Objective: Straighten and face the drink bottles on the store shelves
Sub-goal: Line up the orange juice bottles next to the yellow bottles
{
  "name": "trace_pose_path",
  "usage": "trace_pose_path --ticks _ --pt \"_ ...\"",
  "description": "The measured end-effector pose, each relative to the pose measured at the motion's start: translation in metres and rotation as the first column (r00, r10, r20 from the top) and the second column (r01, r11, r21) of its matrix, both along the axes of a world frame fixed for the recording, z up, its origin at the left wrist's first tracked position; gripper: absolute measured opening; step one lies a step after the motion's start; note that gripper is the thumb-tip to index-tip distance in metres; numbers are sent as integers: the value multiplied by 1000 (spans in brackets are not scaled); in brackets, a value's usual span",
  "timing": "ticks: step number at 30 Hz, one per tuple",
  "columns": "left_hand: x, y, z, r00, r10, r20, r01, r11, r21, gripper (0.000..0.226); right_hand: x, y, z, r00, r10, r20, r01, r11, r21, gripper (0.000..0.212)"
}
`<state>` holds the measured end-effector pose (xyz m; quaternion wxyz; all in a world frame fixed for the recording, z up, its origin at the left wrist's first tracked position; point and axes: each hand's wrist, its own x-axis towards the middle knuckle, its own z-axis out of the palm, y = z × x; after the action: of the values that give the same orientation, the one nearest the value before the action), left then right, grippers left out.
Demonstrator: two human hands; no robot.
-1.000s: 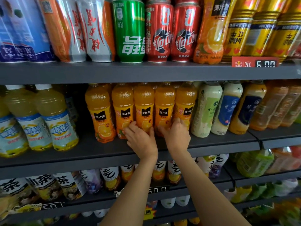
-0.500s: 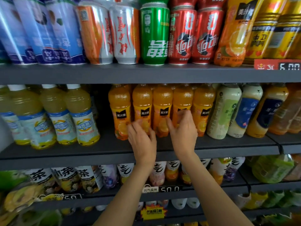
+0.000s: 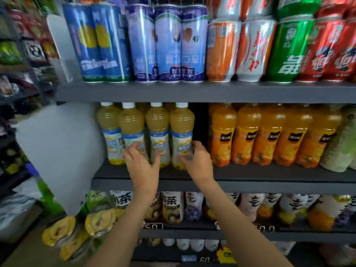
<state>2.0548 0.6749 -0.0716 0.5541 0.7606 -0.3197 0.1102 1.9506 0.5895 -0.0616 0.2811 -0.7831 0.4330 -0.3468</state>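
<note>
Four pale-yellow plastic juice bottles with white caps (image 3: 157, 132) stand on the dark grey metal middle shelf (image 3: 250, 175), left of the orange-juice bottles (image 3: 269, 135). Left hand (image 3: 141, 166) spread wide at second bottle; right hand (image 3: 198, 162) curls round the rightmost (frame blurred).

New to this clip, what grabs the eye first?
Both hands are up at the middle shelf: the left hand and right hand reach round the white-capped yellow bottles. Right of them, past a dark gap, stands a row of orange bottles. Above, blue cans run into orange-and-silver, green and red ones.
</note>
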Motion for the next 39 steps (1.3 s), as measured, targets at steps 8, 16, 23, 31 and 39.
trace_pose_path --ticks 8,16,23,31,39 --pt "5 -11 -4 980 -192 48 181 968 172 60 18 -1 4 949 -315 -11 315 949 14 49" --pt "5 -39 8 979 -147 -138 175 959 223 53 29 -16 1 928 -366 -65 365 931 -23 49" --pt "8 -36 6 982 -158 -108 181 948 263 52 37 -38 3 943 -329 -51 330 944 8 50" --pt "6 -33 7 985 -149 -89 168 947 272 48 43 -47 4 942 -335 -15 336 940 59 52" --pt "8 -32 11 984 -149 -96 173 927 332 49 57 -16 1 996 -73 53 80 986 -144 42"
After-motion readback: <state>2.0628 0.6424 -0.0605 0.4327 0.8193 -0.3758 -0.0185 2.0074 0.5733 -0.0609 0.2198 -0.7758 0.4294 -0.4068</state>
